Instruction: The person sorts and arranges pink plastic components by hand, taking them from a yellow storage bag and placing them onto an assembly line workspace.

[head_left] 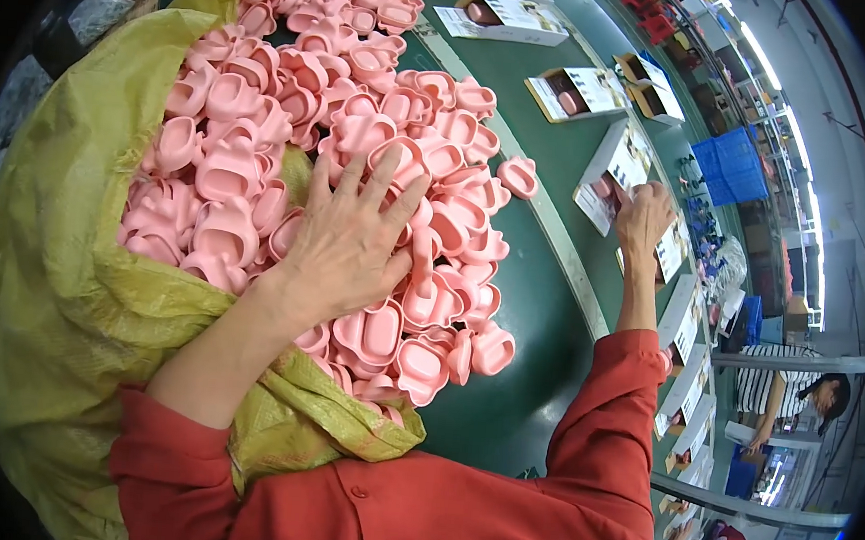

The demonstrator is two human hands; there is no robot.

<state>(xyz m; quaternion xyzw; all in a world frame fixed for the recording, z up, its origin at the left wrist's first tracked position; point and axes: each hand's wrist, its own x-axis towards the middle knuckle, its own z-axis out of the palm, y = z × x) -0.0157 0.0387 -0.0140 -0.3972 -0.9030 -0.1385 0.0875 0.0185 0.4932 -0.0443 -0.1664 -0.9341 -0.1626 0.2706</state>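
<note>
A large heap of small pink moulded pieces (229,171), rounded and hollow like little shells, spills from a yellow-green woven sack (65,214). My left hand (349,244) lies over the heap, palm down, with its fingers spread among the pieces. Far to the right, my right hand (645,217) reaches to a white printed box (616,162) that has an opening in its side. Its fingers are bent together at the box's lower end, close to a dark pink part in the opening. Whatever lies between those fingers is hidden.
Similar boxes (568,92) stand in a row along the green belt (507,60). A pale metal rail (555,238) separates it from the heap. Beyond are a blue crate (731,165) and a person in a striped top (760,393). Another person's hand (677,538) shows at lower right.
</note>
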